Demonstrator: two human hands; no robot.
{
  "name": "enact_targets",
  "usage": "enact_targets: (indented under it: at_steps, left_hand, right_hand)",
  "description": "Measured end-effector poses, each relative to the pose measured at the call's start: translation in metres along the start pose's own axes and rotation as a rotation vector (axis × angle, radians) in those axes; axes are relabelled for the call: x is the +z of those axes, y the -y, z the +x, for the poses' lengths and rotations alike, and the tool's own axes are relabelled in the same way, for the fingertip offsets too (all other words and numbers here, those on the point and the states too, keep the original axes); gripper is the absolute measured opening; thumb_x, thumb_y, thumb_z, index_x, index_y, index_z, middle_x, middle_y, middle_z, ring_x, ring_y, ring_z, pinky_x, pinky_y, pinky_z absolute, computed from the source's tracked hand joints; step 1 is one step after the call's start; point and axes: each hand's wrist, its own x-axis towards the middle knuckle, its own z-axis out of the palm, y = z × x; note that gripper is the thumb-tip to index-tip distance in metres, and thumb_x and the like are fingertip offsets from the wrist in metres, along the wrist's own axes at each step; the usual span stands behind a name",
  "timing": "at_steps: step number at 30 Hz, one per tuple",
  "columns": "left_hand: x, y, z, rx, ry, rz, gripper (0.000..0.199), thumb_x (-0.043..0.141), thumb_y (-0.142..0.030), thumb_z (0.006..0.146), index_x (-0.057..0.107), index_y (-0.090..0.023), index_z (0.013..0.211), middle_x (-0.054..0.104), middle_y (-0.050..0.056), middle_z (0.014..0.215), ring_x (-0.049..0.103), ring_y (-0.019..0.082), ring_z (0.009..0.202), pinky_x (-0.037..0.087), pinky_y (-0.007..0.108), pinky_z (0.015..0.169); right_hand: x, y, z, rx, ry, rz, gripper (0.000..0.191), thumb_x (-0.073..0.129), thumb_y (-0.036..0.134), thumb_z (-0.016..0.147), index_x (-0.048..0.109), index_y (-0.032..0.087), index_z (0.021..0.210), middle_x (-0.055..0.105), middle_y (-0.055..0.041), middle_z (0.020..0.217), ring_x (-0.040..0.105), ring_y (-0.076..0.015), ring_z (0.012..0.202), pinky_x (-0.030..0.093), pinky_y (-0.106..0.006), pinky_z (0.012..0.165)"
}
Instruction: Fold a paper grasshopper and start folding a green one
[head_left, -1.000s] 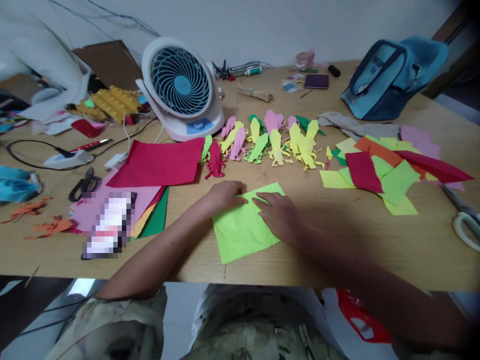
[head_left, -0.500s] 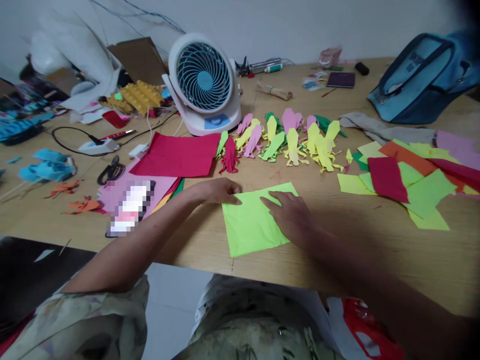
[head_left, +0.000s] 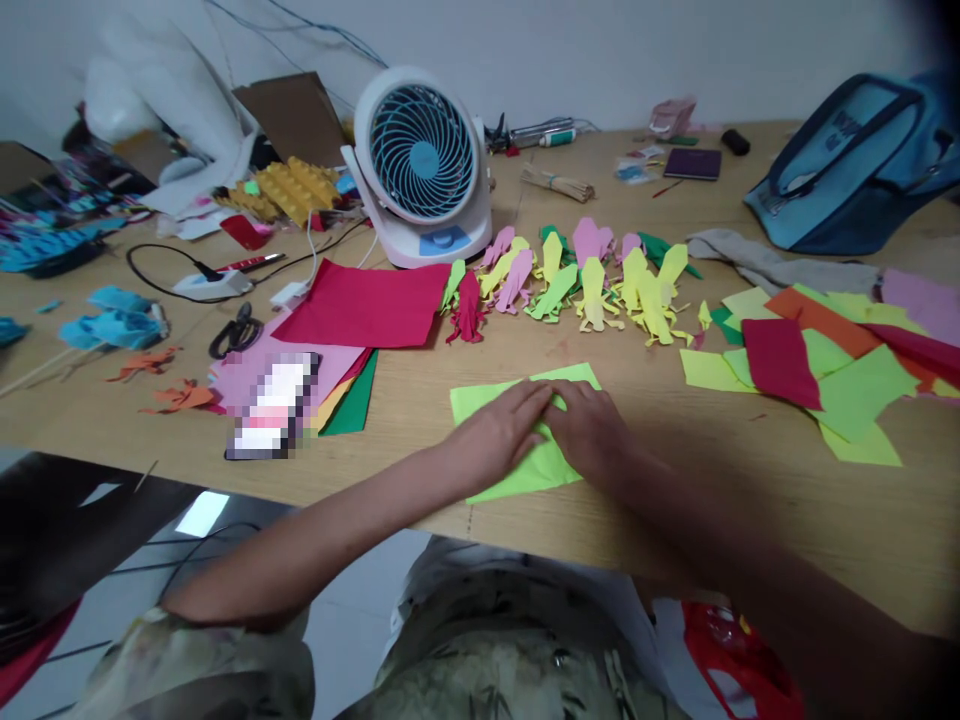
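Note:
A folded lime-green sheet of paper (head_left: 480, 400) lies on the wooden table in front of me. Over its middle rests my left hand (head_left: 504, 430), open, with the fingers stretched out toward the upper right. My right hand (head_left: 592, 425) presses on the sheet's right side, its fingers bent but not gripping anything visible. The fingertips of both hands meet near the sheet's upper middle and partly hide each other. Beyond the sheet stands a cluster of cut paper figures (head_left: 592, 295) in yellow, pink, green and red.
A red sheet (head_left: 367, 305) lies at left, near a phone (head_left: 274, 405) on coloured papers and black-handled scissors (head_left: 236, 332). Loose coloured pieces (head_left: 780, 360) are spread at right. Farther back are a fan (head_left: 424, 160), a stick bundle (head_left: 557, 183) and a blue bag (head_left: 840, 170).
My left hand has moved right, from the sheet's upper left corner onto its middle, up against my right hand. The right hand's fingers have bent more. The view has shifted slightly.

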Motion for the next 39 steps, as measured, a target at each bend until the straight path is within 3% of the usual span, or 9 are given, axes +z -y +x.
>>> enact_targets:
  at_steps: [2, 4, 9, 16, 24, 30, 35, 39]
  left_hand:
    - [0.018, -0.004, 0.002, 0.051, 0.017, -0.062, 0.068, 0.046, -0.041, 0.099, 0.02, -0.011, 0.154, 0.029, 0.023, 0.16, 0.026, 0.03, 0.151, 0.033, 0.048, 0.12]
    - [0.033, -0.002, 0.001, 0.011, 0.008, -0.07, 0.077, 0.043, -0.05, 0.099, 0.011, -0.012, 0.157, 0.02, 0.025, 0.163, 0.016, 0.032, 0.154, 0.027, 0.053, 0.121]
    - [0.046, 0.001, -0.001, -0.074, -0.024, -0.023, 0.088, 0.042, -0.059, 0.097, -0.002, -0.012, 0.159, 0.015, 0.027, 0.163, 0.012, 0.034, 0.154, 0.025, 0.056, 0.12]
    - [0.039, -0.013, 0.003, -0.202, 0.104, 0.145, 0.084, 0.038, -0.061, 0.098, 0.017, -0.005, 0.157, 0.016, 0.026, 0.163, 0.012, 0.038, 0.154, 0.018, 0.058, 0.121]
    - [0.033, -0.024, 0.004, -0.328, 0.148, 0.252, 0.085, 0.04, -0.065, 0.095, 0.024, -0.009, 0.157, 0.017, 0.021, 0.165, 0.011, 0.043, 0.152, 0.018, 0.069, 0.117]
    - [0.028, -0.026, 0.01, -0.333, 0.191, 0.244, 0.081, 0.042, -0.06, 0.097, 0.027, -0.008, 0.156, 0.016, 0.023, 0.164, 0.01, 0.042, 0.153, 0.016, 0.068, 0.118]
    - [0.027, -0.021, 0.017, -0.258, 0.179, 0.197, 0.073, 0.043, -0.046, 0.1, 0.031, 0.006, 0.15, 0.022, 0.03, 0.16, 0.016, 0.037, 0.153, 0.022, 0.051, 0.122]
    - [0.034, -0.018, 0.013, -0.222, 0.146, 0.222, 0.075, 0.044, -0.05, 0.099, 0.026, -0.004, 0.155, 0.019, 0.027, 0.162, 0.013, 0.04, 0.153, 0.02, 0.059, 0.12]
  right_hand:
    - [-0.003, 0.0, 0.001, -0.002, 0.036, -0.002, 0.035, 0.045, 0.024, 0.097, 0.067, 0.018, 0.123, 0.061, -0.0165, 0.131, 0.053, -0.0307, 0.11, 0.042, -0.041, 0.084]
    - [-0.006, -0.001, 0.002, -0.005, 0.046, -0.001, 0.036, 0.045, 0.025, 0.097, 0.066, 0.017, 0.125, 0.061, -0.0172, 0.13, 0.053, -0.0312, 0.109, 0.042, -0.042, 0.084]
    - [-0.007, -0.006, 0.002, -0.022, 0.006, 0.083, 0.04, 0.045, 0.024, 0.097, 0.059, 0.019, 0.134, 0.059, -0.0155, 0.134, 0.054, -0.0309, 0.11, 0.043, -0.041, 0.085]
    - [0.008, -0.016, -0.001, -0.03, -0.096, 0.225, 0.041, 0.047, 0.026, 0.097, 0.056, 0.01, 0.133, 0.057, -0.0168, 0.141, 0.052, -0.0298, 0.12, 0.041, -0.042, 0.097]
    - [0.012, -0.015, -0.008, -0.006, -0.111, 0.1, 0.047, 0.038, 0.032, 0.101, 0.049, 0.016, 0.144, 0.044, -0.0127, 0.156, 0.041, -0.0311, 0.139, 0.032, -0.049, 0.108]
    - [0.008, -0.014, -0.007, 0.031, -0.024, 0.072, 0.051, 0.034, 0.033, 0.102, 0.043, 0.015, 0.149, 0.036, -0.0111, 0.161, 0.033, -0.0332, 0.145, 0.024, -0.057, 0.115]
    - [0.004, -0.012, -0.005, 0.037, 0.021, 0.07, 0.054, 0.035, 0.033, 0.102, 0.039, 0.016, 0.152, 0.032, -0.0096, 0.163, 0.03, -0.0314, 0.147, 0.023, -0.055, 0.118]
    - [0.004, -0.021, -0.006, 0.007, 0.045, 0.053, 0.054, 0.031, 0.037, 0.103, 0.039, 0.016, 0.152, 0.03, -0.009, 0.163, 0.029, -0.0312, 0.148, 0.024, -0.057, 0.118]
